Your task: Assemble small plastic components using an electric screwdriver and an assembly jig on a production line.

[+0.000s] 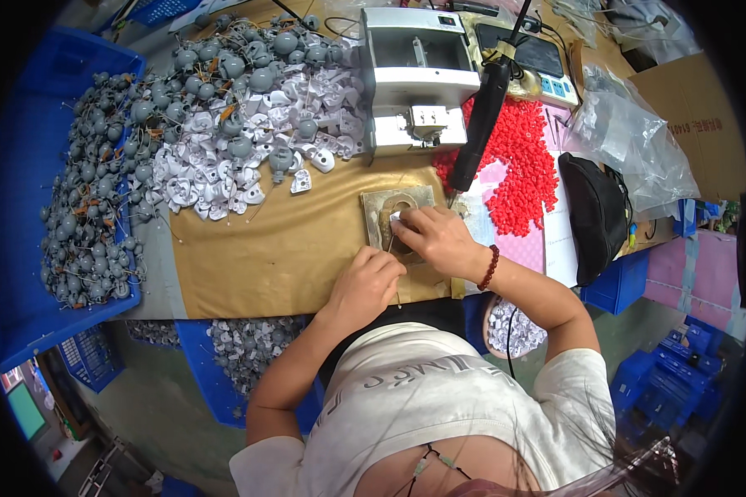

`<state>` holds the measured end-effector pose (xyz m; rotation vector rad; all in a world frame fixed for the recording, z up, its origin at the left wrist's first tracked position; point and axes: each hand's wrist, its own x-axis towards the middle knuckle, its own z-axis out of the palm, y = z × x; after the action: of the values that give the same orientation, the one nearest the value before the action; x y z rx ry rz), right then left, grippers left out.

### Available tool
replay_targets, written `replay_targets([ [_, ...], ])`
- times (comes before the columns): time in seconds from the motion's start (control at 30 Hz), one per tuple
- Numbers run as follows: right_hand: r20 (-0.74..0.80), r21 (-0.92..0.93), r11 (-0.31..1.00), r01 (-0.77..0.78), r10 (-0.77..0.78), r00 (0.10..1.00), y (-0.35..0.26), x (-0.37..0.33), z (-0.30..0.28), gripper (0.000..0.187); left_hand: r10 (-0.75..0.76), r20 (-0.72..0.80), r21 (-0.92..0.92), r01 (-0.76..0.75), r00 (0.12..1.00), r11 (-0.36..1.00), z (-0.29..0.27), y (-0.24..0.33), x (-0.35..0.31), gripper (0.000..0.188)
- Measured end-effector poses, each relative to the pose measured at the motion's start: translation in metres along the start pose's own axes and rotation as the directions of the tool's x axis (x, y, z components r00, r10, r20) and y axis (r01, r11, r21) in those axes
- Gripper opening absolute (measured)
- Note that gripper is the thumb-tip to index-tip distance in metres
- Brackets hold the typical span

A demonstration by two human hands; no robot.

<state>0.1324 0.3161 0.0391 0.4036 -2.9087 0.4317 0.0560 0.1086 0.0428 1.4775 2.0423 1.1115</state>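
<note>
A square metal fixture plate (pixel 374 201) with a rounded hollow lies at the table's front edge. Over it, the bent fingers of my right hand (pixel 439 238) pinch a small white plastic part (pixel 395 217), mostly hidden by the fingers. My left hand (pixel 366 283) rests at the plate's near left side, its fingers closed together; a thin strand shows at their tips, too small to name. A black electric screwdriver (pixel 482 124) hangs just beyond my right hand, tip down.
Piled white plastic parts (pixel 203 161) and grey ball-shaped pieces (pixel 261 79) lie at the back left, beside a blue bin (pixel 25 174) of grey pieces. A silver-white machine (pixel 419 79) stands at the back. Small red parts (pixel 522 166) and a black pouch (pixel 587 219) lie right.
</note>
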Motion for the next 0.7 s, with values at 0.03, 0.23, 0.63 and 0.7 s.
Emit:
replay_targets([
  [0.03,0.009,-0.021,0.999,0.025,-0.025,1.000,0.000,-0.001,-0.001,0.035,0.007,0.010,0.012,-0.007,1.000,1.000,0.000,-0.002,0.000,0.016],
  [0.23,0.098,-0.062,0.998,0.000,0.006,0.995,-0.005,-0.009,-0.003,0.045,0.018,-0.008,0.108,-0.017,1.000,0.994,-0.012,-0.015,-0.001,0.023],
  [0.63,-0.086,0.328,0.920,-0.216,0.256,0.963,0.003,-0.033,-0.001,0.042,0.002,-0.119,0.602,0.070,0.993,0.795,0.030,-0.014,0.013,0.048],
  [0.7,-0.081,0.638,0.682,-0.358,0.522,0.849,0.018,-0.045,-0.010,0.039,0.015,-0.117,0.614,0.061,0.993,0.787,0.035,-0.017,0.013,0.046],
])
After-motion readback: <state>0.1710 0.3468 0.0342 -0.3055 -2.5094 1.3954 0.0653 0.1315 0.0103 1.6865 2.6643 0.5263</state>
